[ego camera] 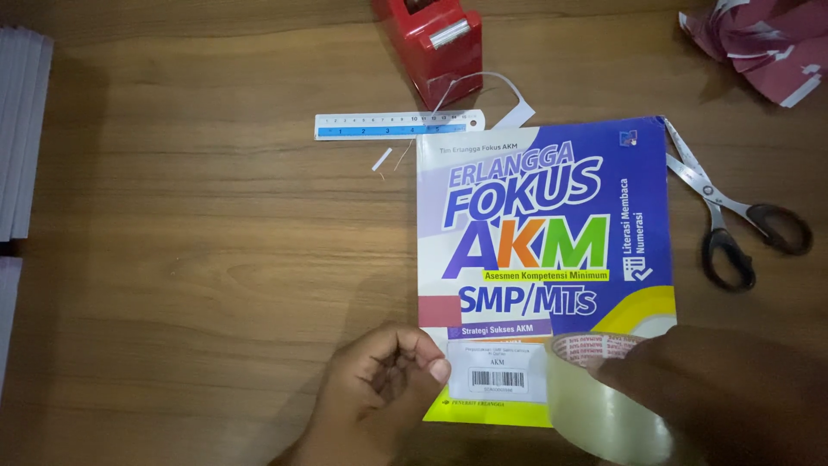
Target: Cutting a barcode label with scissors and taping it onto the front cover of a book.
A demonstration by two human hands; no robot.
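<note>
A purple, white and yellow paperback book (552, 224) lies flat on the wooden table (198, 259). A white barcode label (496, 371) sits near the book's bottom edge. My left hand (375, 393) rests at the book's lower left corner, its thumb pressing the label's left end. My right hand (716, 397) holds a roll of clear wide tape (604, 406) over the book's lower right corner, just right of the label.
A red tape dispenser (435, 43) stands at the top, with a white and blue ruler (397, 125) below it. Black-handled scissors (729, 216) lie right of the book. Red and white paper scraps (768, 43) sit top right. White sheets (21, 129) are stacked at the left edge.
</note>
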